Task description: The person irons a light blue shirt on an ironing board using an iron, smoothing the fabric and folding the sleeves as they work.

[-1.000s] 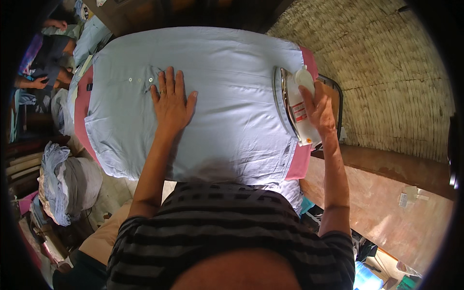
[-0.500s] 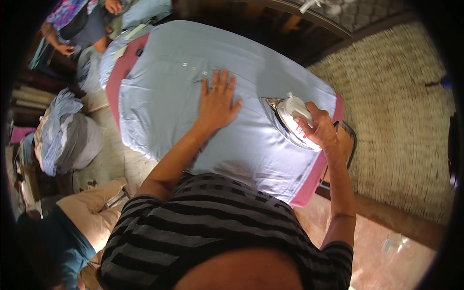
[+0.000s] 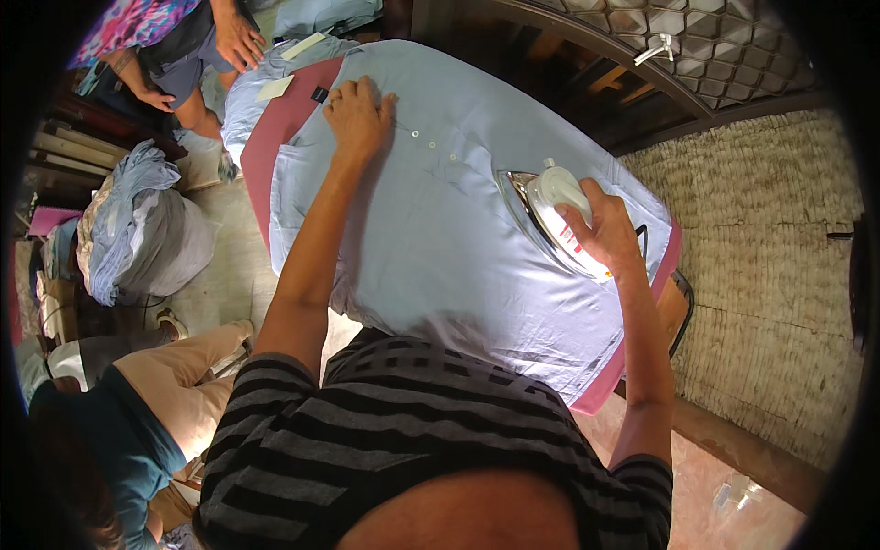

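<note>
A light blue shirt [image 3: 412, 220] with small white buttons lies spread over a red-covered ironing board [image 3: 261, 183]. My right hand [image 3: 607, 229] is wrapped round the handle of a white steam iron [image 3: 555, 197], whose metal soleplate rests on the shirt at the right. My left hand [image 3: 357, 119] is on the cloth near the shirt's far left edge, beside a small black label [image 3: 319, 94]. Its fingers are bent, with the thumb apart from them, and no held fold of cloth shows. Some creases run across the fabric around the buttons and near the iron.
Another person's hand [image 3: 240, 41] is close to the board's far left end, beside more blue cloth and pale tags. A bundle of clothes [image 3: 151, 229] stands at the left. Nearby at lower left is a person in beige trousers [image 3: 179, 385]. A woven mat [image 3: 742, 247] covers the right side.
My left hand has moved up and left across the shirt, from beside the buttons to near the label, its fingers now bent. The iron remains nearly in place under my right hand.
</note>
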`<state>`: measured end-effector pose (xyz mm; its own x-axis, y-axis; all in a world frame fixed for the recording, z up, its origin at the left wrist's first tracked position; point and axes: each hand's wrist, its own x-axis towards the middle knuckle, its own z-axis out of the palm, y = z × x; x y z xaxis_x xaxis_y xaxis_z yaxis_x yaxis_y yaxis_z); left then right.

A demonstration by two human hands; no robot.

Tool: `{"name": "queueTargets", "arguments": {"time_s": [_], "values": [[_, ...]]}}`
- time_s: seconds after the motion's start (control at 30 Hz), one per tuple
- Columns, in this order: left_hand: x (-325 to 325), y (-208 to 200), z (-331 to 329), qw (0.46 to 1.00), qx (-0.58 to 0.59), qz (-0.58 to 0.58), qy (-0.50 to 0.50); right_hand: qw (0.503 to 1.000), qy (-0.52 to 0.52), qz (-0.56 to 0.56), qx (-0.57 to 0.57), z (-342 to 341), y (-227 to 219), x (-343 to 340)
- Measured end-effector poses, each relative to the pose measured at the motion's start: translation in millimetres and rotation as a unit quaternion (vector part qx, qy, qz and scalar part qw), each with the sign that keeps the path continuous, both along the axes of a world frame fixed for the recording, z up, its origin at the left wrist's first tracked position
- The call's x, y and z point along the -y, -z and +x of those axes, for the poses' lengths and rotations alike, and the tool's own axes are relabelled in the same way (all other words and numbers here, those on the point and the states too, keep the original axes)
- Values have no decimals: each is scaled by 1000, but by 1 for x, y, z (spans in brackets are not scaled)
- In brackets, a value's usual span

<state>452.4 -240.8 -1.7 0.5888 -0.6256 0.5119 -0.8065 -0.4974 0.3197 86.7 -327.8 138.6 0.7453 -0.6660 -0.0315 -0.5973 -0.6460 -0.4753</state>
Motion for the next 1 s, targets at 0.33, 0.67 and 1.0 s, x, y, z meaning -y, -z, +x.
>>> {"name": "queueTargets", "arguments": {"time_s": [0.33, 0.67, 1.0], "values": [[8, 17, 50, 979, -140, -134, 56, 999, -26, -44, -20, 20, 5, 12], [13, 12, 41, 982, -77, -145, 97, 997, -46, -45, -35, 15, 5, 20], [11, 14, 39, 969, -144, -190, 68, 995, -76, -50, 37, 75, 13, 37]]}}
